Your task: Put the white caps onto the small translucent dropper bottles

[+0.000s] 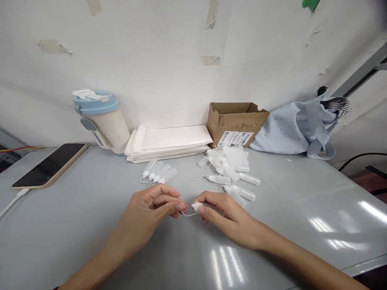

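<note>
My right hand (231,219) grips a small needle-tip bottle, and its white nozzle (197,206) shows between thumb and forefinger. The palm and fingers hide the bottle's body. A thin metal needle points from the nozzle toward my left hand (154,207). The left thumb and fingers are pinched at the needle's end, around the bottle's tethered cap, which is mostly covered. A white strap (190,214) loops below, joining both hands' grips. Beyond the left hand lie several similar bottles (159,172) side by side. Past my right hand is a loose pile of more bottles (225,165).
Against the wall stand a tumbler with a blue lid (101,117), a stack of white envelopes (172,141), an open cardboard box (236,129) and a light blue cloth bag (290,129). A phone (51,165) with a charging cable lies at the left on the grey table (75,225).
</note>
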Available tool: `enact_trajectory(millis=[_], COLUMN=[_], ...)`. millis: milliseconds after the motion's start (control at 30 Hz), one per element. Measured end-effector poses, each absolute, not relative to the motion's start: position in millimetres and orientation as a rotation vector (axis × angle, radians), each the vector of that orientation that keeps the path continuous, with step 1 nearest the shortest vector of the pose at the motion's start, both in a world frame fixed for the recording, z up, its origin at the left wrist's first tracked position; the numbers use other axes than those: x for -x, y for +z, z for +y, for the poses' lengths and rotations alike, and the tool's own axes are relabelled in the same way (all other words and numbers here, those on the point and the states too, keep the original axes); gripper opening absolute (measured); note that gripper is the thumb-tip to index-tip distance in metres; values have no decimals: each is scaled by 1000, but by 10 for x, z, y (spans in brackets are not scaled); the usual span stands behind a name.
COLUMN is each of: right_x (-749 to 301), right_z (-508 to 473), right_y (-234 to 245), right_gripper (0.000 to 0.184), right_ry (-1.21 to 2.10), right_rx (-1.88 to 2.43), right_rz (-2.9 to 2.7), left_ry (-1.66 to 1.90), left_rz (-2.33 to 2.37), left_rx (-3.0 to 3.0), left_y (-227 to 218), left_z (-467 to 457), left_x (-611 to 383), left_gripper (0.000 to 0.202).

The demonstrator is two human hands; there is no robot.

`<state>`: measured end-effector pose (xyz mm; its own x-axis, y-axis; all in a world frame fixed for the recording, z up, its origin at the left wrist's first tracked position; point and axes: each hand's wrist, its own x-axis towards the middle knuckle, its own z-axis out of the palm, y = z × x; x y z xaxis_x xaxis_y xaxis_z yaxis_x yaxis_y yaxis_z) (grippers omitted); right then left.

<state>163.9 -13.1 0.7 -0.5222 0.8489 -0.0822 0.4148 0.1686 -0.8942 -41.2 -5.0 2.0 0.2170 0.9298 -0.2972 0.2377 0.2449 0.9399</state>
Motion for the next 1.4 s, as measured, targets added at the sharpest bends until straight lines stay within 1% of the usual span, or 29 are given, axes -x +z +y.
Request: enact_trajectory(millis=[133,400,733,1400], right_x=[-1640,-1642,-1635,-1627], right_z=[-145,-153,-154,-161], right_y=[11,-6,-24,-19], right_gripper=[27,26,28,27], right_ry=[1288,1308,1352,1297], right_rx=[1219,1195,1185,1208], right_rz=[-1977,-1977,-1991,-2034], left_ry=[719,731,714,666], left_rz=[1273,1243,1175,1177], left_rx=[-1324,-1432,-1344,-1348], left_y=[16,-70,-35,-20], left_z=[-40,-14,-55,-50], left_x=[423,454,431,427], left_gripper=[15,17,12,14])
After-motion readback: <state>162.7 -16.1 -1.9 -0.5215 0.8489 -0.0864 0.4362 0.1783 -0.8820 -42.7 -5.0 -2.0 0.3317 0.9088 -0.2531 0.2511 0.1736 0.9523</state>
